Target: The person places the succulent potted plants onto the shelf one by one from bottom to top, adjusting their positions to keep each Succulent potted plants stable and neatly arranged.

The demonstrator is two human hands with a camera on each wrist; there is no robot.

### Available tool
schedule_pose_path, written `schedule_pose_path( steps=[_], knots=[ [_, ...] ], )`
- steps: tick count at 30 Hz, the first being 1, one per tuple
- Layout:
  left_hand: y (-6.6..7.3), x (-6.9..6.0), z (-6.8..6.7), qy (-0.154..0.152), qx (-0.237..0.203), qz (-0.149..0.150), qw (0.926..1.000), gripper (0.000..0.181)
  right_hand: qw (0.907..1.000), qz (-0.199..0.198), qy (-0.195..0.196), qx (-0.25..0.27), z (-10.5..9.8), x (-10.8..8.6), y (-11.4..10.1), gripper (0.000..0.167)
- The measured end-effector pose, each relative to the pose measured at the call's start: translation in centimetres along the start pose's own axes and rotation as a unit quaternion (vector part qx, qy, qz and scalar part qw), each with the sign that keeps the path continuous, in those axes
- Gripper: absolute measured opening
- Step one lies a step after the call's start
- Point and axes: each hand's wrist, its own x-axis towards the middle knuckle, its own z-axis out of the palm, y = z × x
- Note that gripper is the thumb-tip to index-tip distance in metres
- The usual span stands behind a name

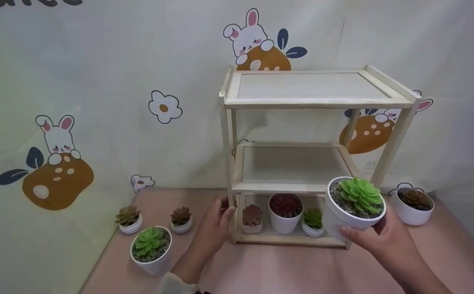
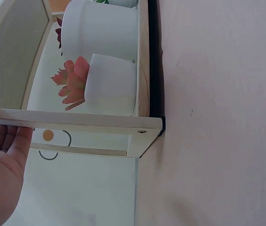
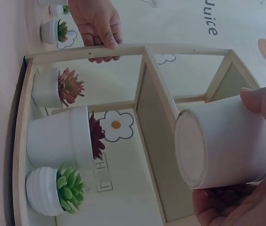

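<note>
My right hand [image 1: 388, 237] grips a white pot with a bright green succulent [image 1: 359, 198], raised in front of the shelf's right side. In the right wrist view the pot's underside shows, with the thumb and fingers on opposite sides of the white pot [image 3: 227, 143]. My left hand [image 1: 214, 224] pinches the left front post of the wooden shelf [image 1: 318, 104]; the left wrist view shows thumb and fingers about that post [image 2: 76, 118]. On the bottom shelf stand a pink succulent [image 1: 252, 216], a dark red succulent [image 1: 285, 212] and a small green succulent [image 1: 313, 220], all in white pots.
Left of the shelf, on the pink tabletop [image 1: 277, 269], stand a larger green succulent [image 1: 151, 249] and two small brownish succulents [image 1: 128, 218]. A brown succulent in a white pot [image 1: 414, 206] stands to the right. Behind hangs a printed backdrop [image 1: 110, 61].
</note>
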Motion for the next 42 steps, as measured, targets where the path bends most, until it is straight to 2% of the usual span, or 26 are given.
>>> schedule_pose_path(
  steps=[7,13,25,34,42],
  knots=[
    [-0.1,-0.1,0.0,0.002,0.005,-0.007,1.0,0.041,0.9994,-0.017,-0.006,0.03,0.6,0.5,-1.4,0.11],
    [-0.1,-0.2,-0.1,0.001,0.005,-0.005,1.0,0.04,0.9966,-0.067,-0.001,0.048,1.7,0.7,-2.8,0.104],
    [0.3,-0.2,-0.1,0.004,0.009,-0.014,0.9998,0.045,0.9908,-0.128,0.017,0.039,3.5,1.3,-5.0,0.096],
    [0.2,-0.2,-0.1,0.004,0.001,-0.004,1.0,0.044,0.9893,-0.122,-0.013,0.08,4.9,2.4,-6.2,0.097],
    [0.2,-0.1,0.0,0.003,-0.011,-0.013,0.9998,0.04,0.9927,-0.104,-0.01,0.061,6.1,3.5,-7.0,0.099]
  ],
)
